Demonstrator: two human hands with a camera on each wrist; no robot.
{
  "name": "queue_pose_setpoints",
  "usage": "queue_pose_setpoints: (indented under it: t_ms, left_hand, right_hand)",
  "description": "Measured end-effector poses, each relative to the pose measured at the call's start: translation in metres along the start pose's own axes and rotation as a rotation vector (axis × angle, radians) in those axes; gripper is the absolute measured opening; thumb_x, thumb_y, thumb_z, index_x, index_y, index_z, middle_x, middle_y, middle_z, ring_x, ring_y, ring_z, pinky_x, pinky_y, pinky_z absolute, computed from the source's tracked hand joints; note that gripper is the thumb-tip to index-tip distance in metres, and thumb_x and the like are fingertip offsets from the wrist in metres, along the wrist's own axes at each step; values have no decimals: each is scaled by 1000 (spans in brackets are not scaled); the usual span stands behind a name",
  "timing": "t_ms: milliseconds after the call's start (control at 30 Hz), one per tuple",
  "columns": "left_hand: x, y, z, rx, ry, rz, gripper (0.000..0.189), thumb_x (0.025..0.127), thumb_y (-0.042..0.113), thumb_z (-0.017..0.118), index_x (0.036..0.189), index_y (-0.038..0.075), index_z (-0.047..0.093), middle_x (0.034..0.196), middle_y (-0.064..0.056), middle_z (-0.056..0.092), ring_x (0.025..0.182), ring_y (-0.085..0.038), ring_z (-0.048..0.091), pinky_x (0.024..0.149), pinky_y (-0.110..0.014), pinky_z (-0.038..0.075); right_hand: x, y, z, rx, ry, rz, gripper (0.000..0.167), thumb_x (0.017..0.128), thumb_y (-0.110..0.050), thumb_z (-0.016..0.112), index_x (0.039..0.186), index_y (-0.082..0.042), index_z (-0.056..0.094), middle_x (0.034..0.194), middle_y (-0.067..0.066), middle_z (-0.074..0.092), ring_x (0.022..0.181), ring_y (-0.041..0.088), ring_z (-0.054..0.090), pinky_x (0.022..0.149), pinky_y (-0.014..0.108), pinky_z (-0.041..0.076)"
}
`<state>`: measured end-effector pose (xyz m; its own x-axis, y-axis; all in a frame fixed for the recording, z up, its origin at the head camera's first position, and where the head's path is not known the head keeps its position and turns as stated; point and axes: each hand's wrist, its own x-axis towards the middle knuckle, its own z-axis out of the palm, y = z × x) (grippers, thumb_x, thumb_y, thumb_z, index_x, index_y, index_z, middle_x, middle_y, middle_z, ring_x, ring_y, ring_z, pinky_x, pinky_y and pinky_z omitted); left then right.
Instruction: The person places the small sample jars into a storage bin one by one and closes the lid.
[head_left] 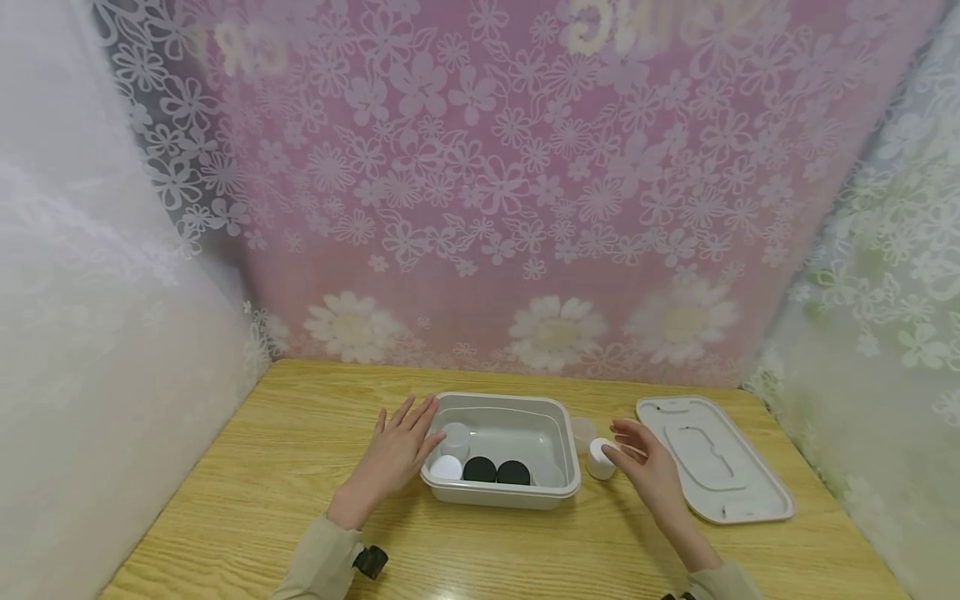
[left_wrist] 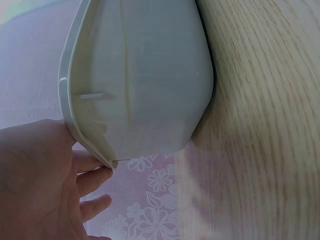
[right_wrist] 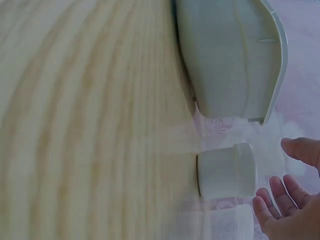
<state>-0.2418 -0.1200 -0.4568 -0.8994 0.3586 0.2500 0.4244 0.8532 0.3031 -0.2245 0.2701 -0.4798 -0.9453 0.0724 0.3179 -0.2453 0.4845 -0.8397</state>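
My left hand [head_left: 392, 450] rests against the left rim of a light grey plastic box [head_left: 498, 502], its fingers extended. In the left wrist view, the thumb and fingers touch the box's rim [left_wrist: 65, 95]. Inside the box, along its left and front, are a translucent jar [head_left: 455, 437], a white-topped jar [head_left: 447, 468] and two black-topped jars [head_left: 480, 470]. My right hand [head_left: 647, 467] hovers by a white jar [head_left: 601, 460] standing right of the box. In the right wrist view, its thumb and fingers are spread apart near the top of that white jar [right_wrist: 226, 171].
Another translucent jar [head_left: 583, 433] stands behind the white one, close to the box's right side. A grey lid [head_left: 712, 458] lies on the wooden table [head_left: 300, 467] at the right. Flowered curtains [head_left: 487, 192] hang at the back and both sides.
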Motion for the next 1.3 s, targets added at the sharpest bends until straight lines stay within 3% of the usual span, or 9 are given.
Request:
queue_pose_setpoints:
  t_ms: [200, 300, 533, 933, 1167, 1300]
  left_hand:
    - [1, -2, 2, 9, -4, -5, 61, 108, 42, 45, 158, 7, 37, 162, -10, 37, 152, -38, 25, 116, -72, 18]
    - [1, -2, 2, 10, -7, -7, 61, 108, 42, 46, 158, 7, 37, 162, -10, 37, 152, -38, 25, 116, -72, 18]
    - [1, -1, 1, 3, -11, -12, 61, 108, 42, 45, 158, 8, 36, 162, -10, 36, 153, -36, 23, 116, -72, 18]
    - [1, -1, 0, 6, -12, -10, 61, 108, 42, 46, 158, 7, 37, 162, -10, 37, 152, -37, 25, 116, -72, 18]
    - [-1, -1, 1, -3, 1, 2, 61, 108, 42, 46, 157, 7, 38, 161, -11, 38, 151, -38, 26, 115, -72, 18]
    - [0, -1, 0, -4, -4, -6, 61, 108, 42, 46, 157, 7, 38, 161, -10, 37, 152, -38, 25, 116, -72, 18]
  right_hand:
    - [-3, 3, -3, -51, -86, 76, 60, 92, -16, 78, 140, 6, 50, 138, 24, 57, 123, 38, 57, 103, 35, 51]
    - [-4, 5, -2, -45, -148, 138, 64, 91, -13, 78, 141, 10, 46, 139, 30, 52, 123, 44, 56, 100, 41, 53]
    - [-3, 4, 0, -46, -188, 211, 65, 91, -8, 77, 141, 14, 43, 131, 36, 53, 116, 46, 62, 85, 32, 59]
    - [0, -2, -5, -102, -166, 199, 62, 90, -10, 78, 139, 12, 47, 126, 34, 58, 112, 43, 64, 83, 32, 59]
    - [1, -9, -10, -59, -113, 149, 61, 90, -11, 79, 139, 8, 49, 132, 29, 56, 117, 41, 60, 83, 20, 55]
    - [3, -16, -11, -46, -109, 139, 63, 90, -13, 79, 140, 6, 47, 133, 28, 54, 118, 43, 59, 81, 20, 55]
